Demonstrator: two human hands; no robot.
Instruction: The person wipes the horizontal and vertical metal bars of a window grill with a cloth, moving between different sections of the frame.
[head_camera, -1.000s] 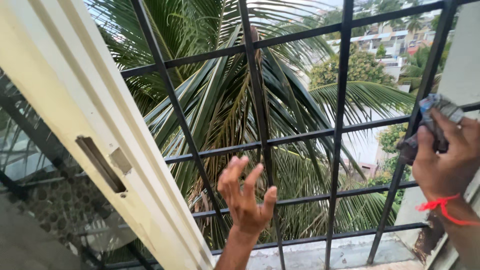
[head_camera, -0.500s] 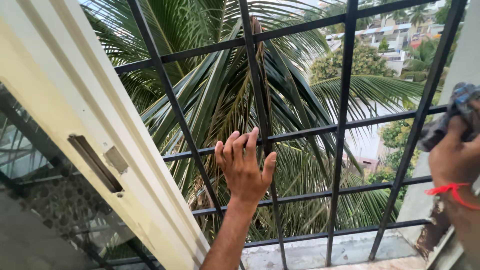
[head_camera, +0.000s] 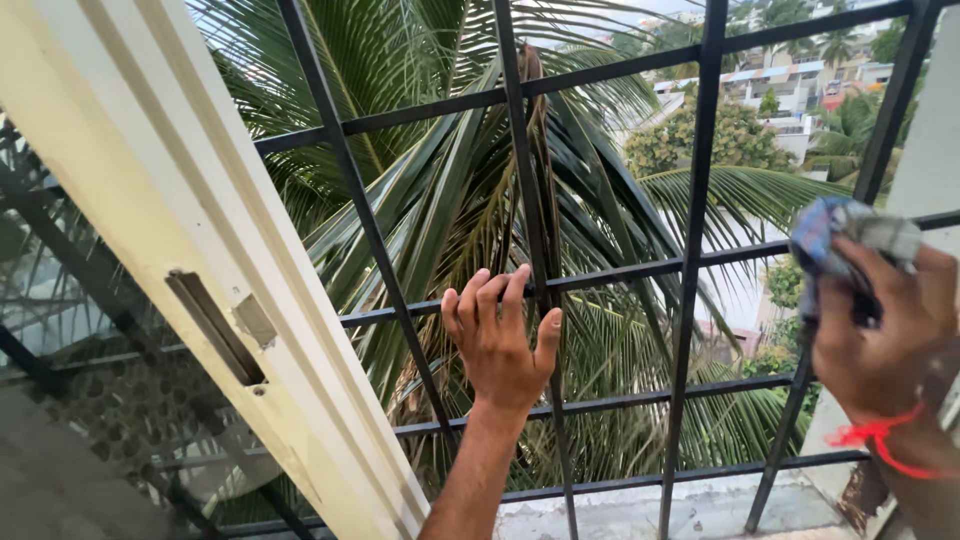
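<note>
My left hand (head_camera: 500, 345) rested, fingers apart, on the black window grille (head_camera: 620, 275) for support, while my right hand (head_camera: 880, 340) clamped a crumpled cloth (head_camera: 850, 232) against a bar.

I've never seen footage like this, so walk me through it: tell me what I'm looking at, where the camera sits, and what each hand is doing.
There is no machine here, only a person's two bare hands. The single picture comes from a camera worn on the person's head, looking out through a window.

The left hand reaches up to the black metal window grille, its fingers at one of the horizontal bars. The right hand, with a red thread around its wrist, grips a crumpled bluish-grey cloth pressed against an upright bar at the right.

At the left is the cream-coloured frame of an opened window, with a dark lock slot in its edge. Beyond the grille are coconut palm fronds and distant buildings.
</note>
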